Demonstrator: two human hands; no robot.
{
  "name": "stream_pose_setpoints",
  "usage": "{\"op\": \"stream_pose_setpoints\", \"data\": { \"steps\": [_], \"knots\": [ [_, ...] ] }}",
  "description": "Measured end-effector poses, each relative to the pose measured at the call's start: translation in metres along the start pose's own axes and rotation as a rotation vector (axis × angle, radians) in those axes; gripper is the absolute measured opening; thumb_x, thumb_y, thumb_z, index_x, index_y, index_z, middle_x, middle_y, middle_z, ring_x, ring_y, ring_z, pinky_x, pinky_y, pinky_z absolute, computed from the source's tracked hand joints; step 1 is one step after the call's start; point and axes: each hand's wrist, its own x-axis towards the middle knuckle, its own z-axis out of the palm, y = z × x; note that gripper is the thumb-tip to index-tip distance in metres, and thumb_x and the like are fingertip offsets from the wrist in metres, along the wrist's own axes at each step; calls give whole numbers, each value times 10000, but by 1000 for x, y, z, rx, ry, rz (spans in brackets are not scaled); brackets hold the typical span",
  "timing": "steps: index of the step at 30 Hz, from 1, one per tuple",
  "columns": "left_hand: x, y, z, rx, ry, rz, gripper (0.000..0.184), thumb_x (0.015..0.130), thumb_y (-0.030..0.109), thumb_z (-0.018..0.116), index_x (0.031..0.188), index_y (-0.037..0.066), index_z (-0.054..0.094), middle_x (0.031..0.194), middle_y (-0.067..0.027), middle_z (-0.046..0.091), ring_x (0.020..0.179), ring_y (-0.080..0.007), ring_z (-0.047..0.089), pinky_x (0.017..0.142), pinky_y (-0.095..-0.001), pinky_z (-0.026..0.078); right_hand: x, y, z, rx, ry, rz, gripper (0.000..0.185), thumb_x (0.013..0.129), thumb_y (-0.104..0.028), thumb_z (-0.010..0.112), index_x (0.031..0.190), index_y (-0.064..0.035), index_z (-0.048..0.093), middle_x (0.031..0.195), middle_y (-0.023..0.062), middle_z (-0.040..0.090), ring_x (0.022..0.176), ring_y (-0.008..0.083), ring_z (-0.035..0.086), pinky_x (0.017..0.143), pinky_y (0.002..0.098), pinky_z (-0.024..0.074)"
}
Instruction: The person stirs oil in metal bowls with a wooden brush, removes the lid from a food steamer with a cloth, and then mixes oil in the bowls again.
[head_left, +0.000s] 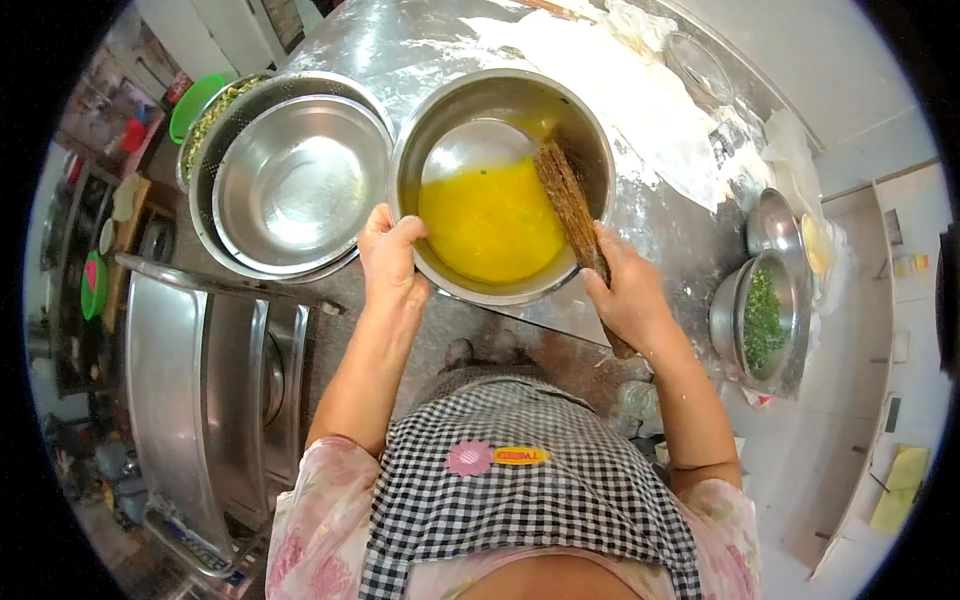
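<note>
A deep steel basin [602,150] with yellow liquid [490,220], which looks like beaten egg, is tilted toward me at the table's front edge. My left hand [392,250] is closed on its rim at the left, thumb on top. My right hand [630,290] is wrapped round a dark, rough wooden stick [572,205]. The stick leans over the basin's right rim, its upper end inside the basin near the wall. Whether its tip touches the liquid, I cannot tell. Left of the basin, a shiny steel bowl [305,185] sits inside a perforated steel colander [225,130].
White flour [640,120] covers much of the steel table [370,45]. Bowls with chopped greens [765,320] stand at the right edge. Behind the colander is a bowl of chopped filling [225,105]. A steel cabinet [165,370] stands at my left. A clear lid-like dish [698,68] lies at the back right.
</note>
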Motion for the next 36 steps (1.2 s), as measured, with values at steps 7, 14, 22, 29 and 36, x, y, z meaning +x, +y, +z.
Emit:
{"op": "stream_pose_setpoints", "data": {
  "steps": [7,14,22,29,36],
  "knots": [
    [-8,2,11,-14,25,17,185,670,-108,509,745,59,487,762,-68,577,656,-149,549,654,-270,474,-3,2,-6,130,-84,-137,612,839,-156,600,1381,15,372,1130,279,559,1059,399,547,932,428,434],
    [-9,1,21,-11,29,50,188,667,-109,505,741,63,486,748,-48,559,641,-136,527,643,-264,462,4,7,-37,-25,-39,-15,628,829,-148,611,1392,-15,368,1102,248,564,993,399,568,880,439,458],
    [-4,-6,25,-32,13,85,196,665,-115,508,702,74,471,720,-31,545,627,-122,516,635,-253,455,-12,12,-35,51,-157,-84,622,835,-134,600,1396,-18,359,1082,256,561,966,406,573,861,446,461],
    [1,-9,30,-51,6,86,184,666,-116,509,713,61,489,731,-40,558,628,-126,527,630,-254,459,-13,21,-39,15,-50,-11,592,827,-97,607,1370,3,395,1046,244,565,962,391,558,863,409,446],
    [8,-9,28,-54,-6,94,188,668,-118,502,710,64,481,718,-36,553,620,-120,523,629,-244,457,-28,18,-42,127,-19,-19,585,811,-72,616,1359,-8,420,932,216,566,885,371,569,825,396,449]
  ]
}}
